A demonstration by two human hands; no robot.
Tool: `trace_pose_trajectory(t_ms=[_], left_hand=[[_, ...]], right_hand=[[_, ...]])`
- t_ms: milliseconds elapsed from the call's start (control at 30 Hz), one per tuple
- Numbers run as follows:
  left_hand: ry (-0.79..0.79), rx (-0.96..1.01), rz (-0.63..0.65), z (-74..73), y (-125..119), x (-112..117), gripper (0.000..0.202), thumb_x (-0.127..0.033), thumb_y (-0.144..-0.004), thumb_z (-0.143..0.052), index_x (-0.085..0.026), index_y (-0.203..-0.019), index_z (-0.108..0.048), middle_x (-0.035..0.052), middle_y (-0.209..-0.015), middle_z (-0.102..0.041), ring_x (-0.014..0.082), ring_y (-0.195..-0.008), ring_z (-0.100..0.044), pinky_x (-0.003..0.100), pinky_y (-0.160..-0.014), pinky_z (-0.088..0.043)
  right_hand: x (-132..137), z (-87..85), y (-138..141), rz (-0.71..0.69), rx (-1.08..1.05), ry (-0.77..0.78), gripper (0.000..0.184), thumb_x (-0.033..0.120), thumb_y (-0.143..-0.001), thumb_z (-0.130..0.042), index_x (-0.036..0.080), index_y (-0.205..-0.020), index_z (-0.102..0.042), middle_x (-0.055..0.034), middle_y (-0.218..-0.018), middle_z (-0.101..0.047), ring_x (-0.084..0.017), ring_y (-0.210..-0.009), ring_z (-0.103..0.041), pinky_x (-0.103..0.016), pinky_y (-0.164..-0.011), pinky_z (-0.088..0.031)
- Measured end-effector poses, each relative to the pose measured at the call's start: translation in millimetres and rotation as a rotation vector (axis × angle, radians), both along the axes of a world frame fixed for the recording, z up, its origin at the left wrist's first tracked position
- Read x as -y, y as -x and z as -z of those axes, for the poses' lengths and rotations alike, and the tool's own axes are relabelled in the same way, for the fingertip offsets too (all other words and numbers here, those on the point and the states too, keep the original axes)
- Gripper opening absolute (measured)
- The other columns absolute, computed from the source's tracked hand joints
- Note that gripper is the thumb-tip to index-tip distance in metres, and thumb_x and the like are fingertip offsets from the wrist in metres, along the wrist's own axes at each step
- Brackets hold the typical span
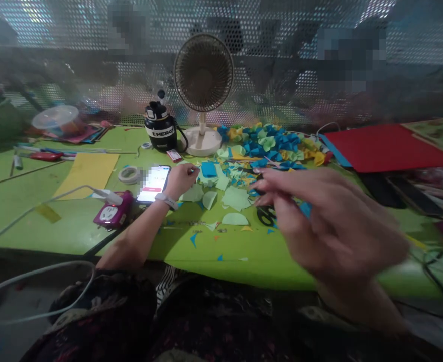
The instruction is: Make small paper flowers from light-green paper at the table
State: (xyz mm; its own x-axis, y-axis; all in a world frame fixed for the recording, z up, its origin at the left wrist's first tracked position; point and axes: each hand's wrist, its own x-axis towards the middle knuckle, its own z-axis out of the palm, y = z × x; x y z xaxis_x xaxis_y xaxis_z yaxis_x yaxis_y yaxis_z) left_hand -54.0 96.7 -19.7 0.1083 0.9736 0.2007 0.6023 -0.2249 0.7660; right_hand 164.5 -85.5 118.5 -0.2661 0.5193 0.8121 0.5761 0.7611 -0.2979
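My left hand [182, 181] rests curled at the table's middle, with a white band on its wrist, and nothing shows in its fingers. A smartphone [153, 183] with a lit screen lies just left of it. Scraps of pale green and blue paper [221, 188] are strewn beside that hand. My right hand [330, 221] is blurred in motion above black-handled scissors [266, 216], which it partly hides. A blue paper scrap [305, 209] shows at its fingers, and I cannot tell whether it is held.
The green table [74, 226] carries a yellow sheet, a tape roll, a magenta power socket with white cables, a black bottle, a fan and a heap of blue, green and yellow paper flowers. Red card lies at the right. Perforated mesh stands behind.
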Motion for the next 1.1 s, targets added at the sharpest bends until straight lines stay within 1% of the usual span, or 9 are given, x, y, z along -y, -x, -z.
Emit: trace_pose_trajectory(t_ms=[100,167,233,333,433,633,800,967,1100], left_hand=[[-0.017,-0.068,-0.015,-3.3,-0.8,2.4,0.025,-0.036,-0.083,-0.056,-0.017,-0.081,-0.072,0.0043,-0.06,-0.068,0.0178,-0.053,-0.062,0.027,-0.057,-0.046],[-0.029,-0.109,-0.017,-5.1,-2.1,3.7,0.026,-0.036,-0.084,-0.055,-0.017,-0.083,-0.072,0.0049,-0.062,-0.069,0.0178,-0.055,-0.063,0.026,-0.058,-0.046],[-0.038,-0.131,-0.017,-6.2,-3.5,4.5,0.026,-0.035,-0.085,-0.055,-0.017,-0.085,-0.073,0.0054,-0.063,-0.07,0.0179,-0.057,-0.063,0.026,-0.059,-0.046],[-0.047,-0.15,-0.007,-6.7,-5.6,5.5,0.025,-0.034,-0.085,-0.055,-0.017,-0.087,-0.073,0.0057,-0.065,-0.071,0.018,-0.058,-0.064,0.026,-0.06,-0.045],[-0.058,-0.161,0.011,-6.9,-7.9,7.8,0.025,-0.034,-0.086,-0.055,-0.017,-0.088,-0.074,0.0049,-0.064,-0.07,0.0178,-0.058,-0.063,0.026,-0.06,-0.044],[-0.053,-0.164,0.062,-10.5,-11.9,13.2,0.026,-0.033,-0.086,-0.054,-0.017,-0.089,-0.074,0.0041,-0.063,-0.069,0.017,-0.055,-0.062,0.026,-0.057,-0.042],[-0.056,-0.165,0.061,-10.3,-11.9,13.3,0.025,-0.033,-0.084,-0.054,-0.018,-0.087,-0.073,0.0031,-0.062,-0.069,0.0171,-0.055,-0.063,0.025,-0.057,-0.042],[-0.056,-0.183,0.121,-4.8,-13.2,13.6,0.026,-0.033,-0.083,-0.053,-0.017,-0.088,-0.073,0.003,-0.061,-0.07,0.0178,-0.056,-0.063,0.025,-0.057,-0.043],[-0.064,-0.193,0.142,-3.6,-14.2,14.4,0.027,-0.033,-0.082,-0.054,-0.016,-0.09,-0.073,0.0035,-0.062,-0.07,0.0184,-0.058,-0.064,0.025,-0.057,-0.044]], right_hand=[[-33.3,12.4,-21.0,0.152,0.025,-0.051,0.024,0.012,-0.089,-0.053,0.021,-0.104,-0.07,-0.0038,-0.094,-0.075,-0.019,-0.083,-0.071,-0.036,-0.078,-0.058],[-51.8,32.6,-37.0,0.252,0.149,0.023,0.02,0.017,-0.09,-0.054,0.017,-0.102,-0.071,-0.0064,-0.093,-0.074,-0.02,-0.084,-0.07,-0.036,-0.079,-0.056],[-68.3,53.4,-47.7,0.301,0.36,0.201,0.024,0.022,-0.092,-0.053,0.015,-0.108,-0.07,-0.0108,-0.101,-0.074,-0.024,-0.092,-0.069,-0.038,-0.081,-0.054],[-84.9,75.4,-50.3,0.209,0.772,0.496,0.029,0.025,-0.09,-0.059,0.015,-0.115,-0.068,-0.0133,-0.113,-0.071,-0.029,-0.105,-0.065,-0.04,-0.086,-0.052],[-89.6,87.1,-43.7,0.146,0.957,0.651,0.028,0.025,-0.088,-0.062,0.015,-0.114,-0.067,-0.014,-0.117,-0.069,-0.03,-0.11,-0.063,-0.038,-0.088,-0.05],[-86.3,101.0,-37.2,0.177,0.939,0.677,0.024,0.025,-0.091,-0.059,0.015,-0.111,-0.066,-0.0143,-0.118,-0.066,-0.029,-0.111,-0.06,-0.036,-0.086,-0.047],[-77.6,98.7,-38.8,0.164,0.963,0.725,0.023,0.03,-0.095,-0.054,0.016,-0.108,-0.066,-0.0111,-0.11,-0.067,-0.026,-0.106,-0.061,-0.033,-0.082,-0.046],[-75.6,94.5,-28.8,0.255,1.024,0.685,0.023,0.02,-0.092,-0.052,0.012,-0.109,-0.066,-0.0142,-0.115,-0.068,-0.028,-0.11,-0.06,-0.033,-0.082,-0.046],[-84.4,98.3,-16.0,0.291,1.087,0.675,0.024,0.011,-0.086,-0.053,0.01,-0.106,-0.067,-0.0162,-0.105,-0.072,-0.027,-0.098,-0.067,-0.032,-0.078,-0.046]])
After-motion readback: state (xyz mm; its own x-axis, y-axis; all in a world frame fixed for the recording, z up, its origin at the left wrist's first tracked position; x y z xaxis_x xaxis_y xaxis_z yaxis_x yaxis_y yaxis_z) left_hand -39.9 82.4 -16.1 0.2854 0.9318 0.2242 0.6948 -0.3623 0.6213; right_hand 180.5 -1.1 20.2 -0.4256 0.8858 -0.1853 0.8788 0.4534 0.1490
